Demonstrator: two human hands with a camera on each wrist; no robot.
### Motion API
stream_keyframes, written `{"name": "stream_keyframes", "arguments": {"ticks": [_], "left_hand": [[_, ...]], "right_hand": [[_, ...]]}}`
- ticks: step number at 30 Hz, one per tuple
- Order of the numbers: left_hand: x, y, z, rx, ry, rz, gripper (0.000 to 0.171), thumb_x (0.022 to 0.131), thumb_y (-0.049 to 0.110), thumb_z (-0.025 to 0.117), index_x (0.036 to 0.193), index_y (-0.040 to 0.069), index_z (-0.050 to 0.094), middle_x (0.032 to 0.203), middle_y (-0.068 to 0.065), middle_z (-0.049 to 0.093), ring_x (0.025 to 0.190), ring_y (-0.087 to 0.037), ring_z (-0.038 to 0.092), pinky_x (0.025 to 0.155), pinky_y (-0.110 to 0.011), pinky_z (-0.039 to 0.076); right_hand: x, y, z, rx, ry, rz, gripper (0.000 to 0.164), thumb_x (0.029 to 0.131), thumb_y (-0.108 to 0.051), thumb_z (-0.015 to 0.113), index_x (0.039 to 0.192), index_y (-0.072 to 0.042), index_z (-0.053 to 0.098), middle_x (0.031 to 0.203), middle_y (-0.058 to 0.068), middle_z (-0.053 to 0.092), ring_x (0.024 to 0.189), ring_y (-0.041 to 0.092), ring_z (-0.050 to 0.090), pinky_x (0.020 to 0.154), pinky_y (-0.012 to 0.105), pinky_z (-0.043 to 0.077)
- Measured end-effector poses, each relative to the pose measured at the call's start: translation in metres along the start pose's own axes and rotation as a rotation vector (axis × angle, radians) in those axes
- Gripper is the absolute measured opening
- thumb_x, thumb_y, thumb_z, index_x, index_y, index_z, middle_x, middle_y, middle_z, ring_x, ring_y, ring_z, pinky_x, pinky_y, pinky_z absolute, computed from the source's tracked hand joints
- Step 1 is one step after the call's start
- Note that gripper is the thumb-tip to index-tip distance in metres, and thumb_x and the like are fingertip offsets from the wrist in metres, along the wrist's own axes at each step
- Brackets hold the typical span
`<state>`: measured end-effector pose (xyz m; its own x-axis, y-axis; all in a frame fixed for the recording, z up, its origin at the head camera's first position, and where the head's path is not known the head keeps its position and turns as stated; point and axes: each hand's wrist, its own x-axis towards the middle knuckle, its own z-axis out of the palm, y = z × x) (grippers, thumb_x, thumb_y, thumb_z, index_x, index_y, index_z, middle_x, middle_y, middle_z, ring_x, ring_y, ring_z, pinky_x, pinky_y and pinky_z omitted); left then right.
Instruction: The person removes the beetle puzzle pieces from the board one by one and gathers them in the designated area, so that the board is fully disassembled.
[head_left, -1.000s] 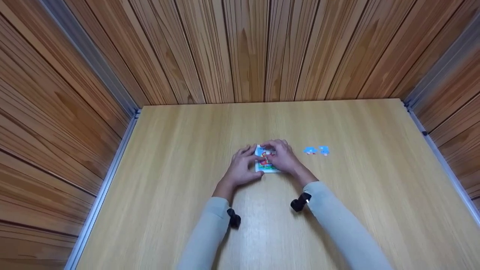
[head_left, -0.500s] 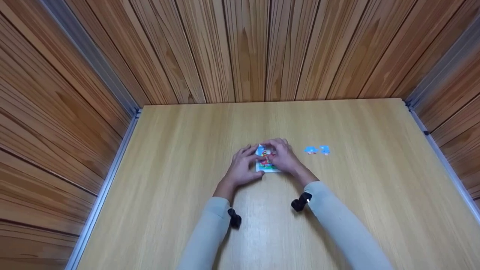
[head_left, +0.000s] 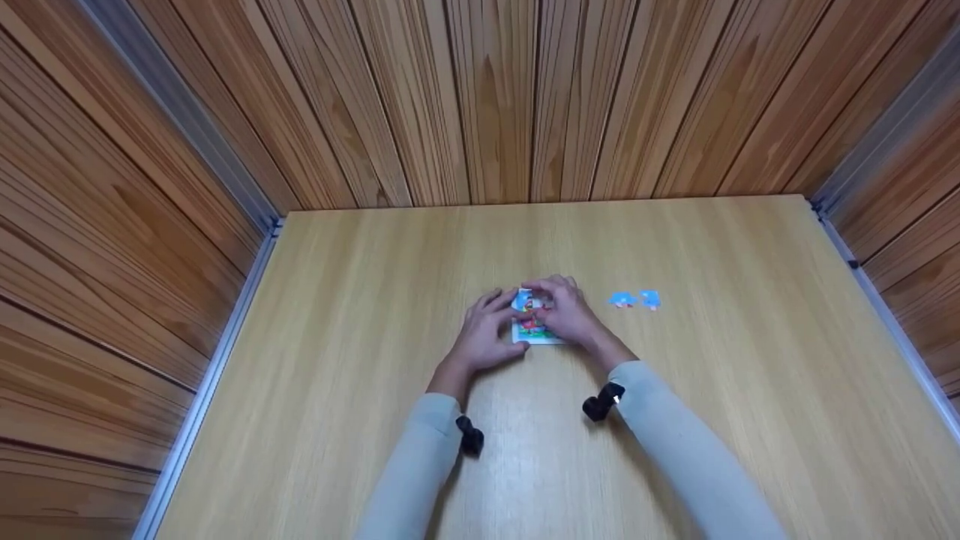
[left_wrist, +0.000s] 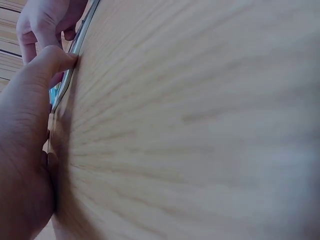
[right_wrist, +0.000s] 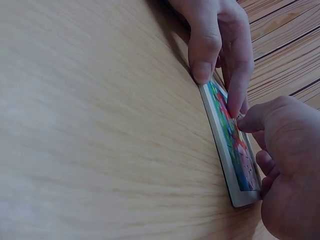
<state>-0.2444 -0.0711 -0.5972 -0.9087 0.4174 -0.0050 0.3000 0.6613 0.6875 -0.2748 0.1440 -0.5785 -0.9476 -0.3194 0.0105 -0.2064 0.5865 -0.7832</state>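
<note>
A small jigsaw puzzle [head_left: 534,334] with a white border and a colourful cartoon picture lies flat at mid-table, largely covered by both hands. My left hand [head_left: 478,336] grips its left side, thumb at the near edge, forefinger reaching onto the picture. From the right, my right hand [head_left: 570,315] bends over it, thumb on the picture and fingers curled toward the far side. In the right wrist view, the right thumb [right_wrist: 252,119] meets the left forefinger [right_wrist: 240,92] on the puzzle's face. Anything beneath the right fingers is hidden.
Two loose blue puzzle pieces [head_left: 622,300] lie side by side to the right of the hands. The wooden table [head_left: 360,300] meets a planked wall [head_left: 495,112] at the back. Metal rails [head_left: 217,352] run along its sides.
Both hands keep nearly the same place and pose on the puzzle. The whole head view shifts very slightly.
</note>
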Motion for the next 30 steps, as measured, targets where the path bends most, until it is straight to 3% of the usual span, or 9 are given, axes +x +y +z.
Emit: {"name": "stream_keyframes", "arguments": {"ticks": [14, 21, 25, 30], "left_hand": [[0.002, 0.0006, -0.0006, -0.012, 0.003, -0.007, 0.054, 0.096, 0.04, 0.083, 0.147, 0.023, 0.076, 0.185, 0.002, 0.039, 0.176, -0.04, 0.023, 0.143, -0.065, 0.018], [0.0006, 0.0001, 0.0002, -0.002, 0.006, -0.003, 0.056, 0.096, 0.044, 0.08, 0.147, 0.024, 0.075, 0.186, 0.0, 0.037, 0.175, -0.039, 0.024, 0.142, -0.064, 0.019], [0.0002, 0.0001, 0.0007, 0.001, 0.005, -0.014, 0.056, 0.096, 0.045, 0.08, 0.149, 0.025, 0.075, 0.186, -0.002, 0.036, 0.176, -0.037, 0.023, 0.143, -0.063, 0.019], [0.0006, -0.0012, 0.0012, -0.001, 0.017, 0.012, 0.056, 0.095, 0.043, 0.08, 0.147, 0.022, 0.076, 0.183, -0.005, 0.041, 0.174, -0.039, 0.026, 0.142, -0.064, 0.021]], "right_hand": [[0.0033, 0.0014, -0.0026, -0.029, -0.024, 0.02, 0.044, 0.102, -0.007, 0.077, 0.146, -0.005, 0.074, 0.142, 0.024, 0.067, 0.132, 0.039, 0.051, 0.113, 0.054, 0.044], [0.0047, 0.0007, -0.0044, -0.038, -0.042, 0.023, 0.042, 0.104, -0.009, 0.077, 0.146, -0.005, 0.072, 0.145, 0.024, 0.066, 0.134, 0.04, 0.05, 0.118, 0.058, 0.043], [0.0051, 0.0004, -0.0044, -0.013, -0.042, 0.02, 0.041, 0.104, -0.006, 0.076, 0.144, -0.005, 0.071, 0.139, 0.022, 0.07, 0.133, 0.04, 0.052, 0.123, 0.061, 0.041], [0.0055, 0.0009, -0.003, 0.011, -0.019, 0.006, 0.039, 0.103, -0.004, 0.077, 0.141, -0.004, 0.073, 0.126, 0.02, 0.075, 0.128, 0.037, 0.055, 0.119, 0.056, 0.041]]}}
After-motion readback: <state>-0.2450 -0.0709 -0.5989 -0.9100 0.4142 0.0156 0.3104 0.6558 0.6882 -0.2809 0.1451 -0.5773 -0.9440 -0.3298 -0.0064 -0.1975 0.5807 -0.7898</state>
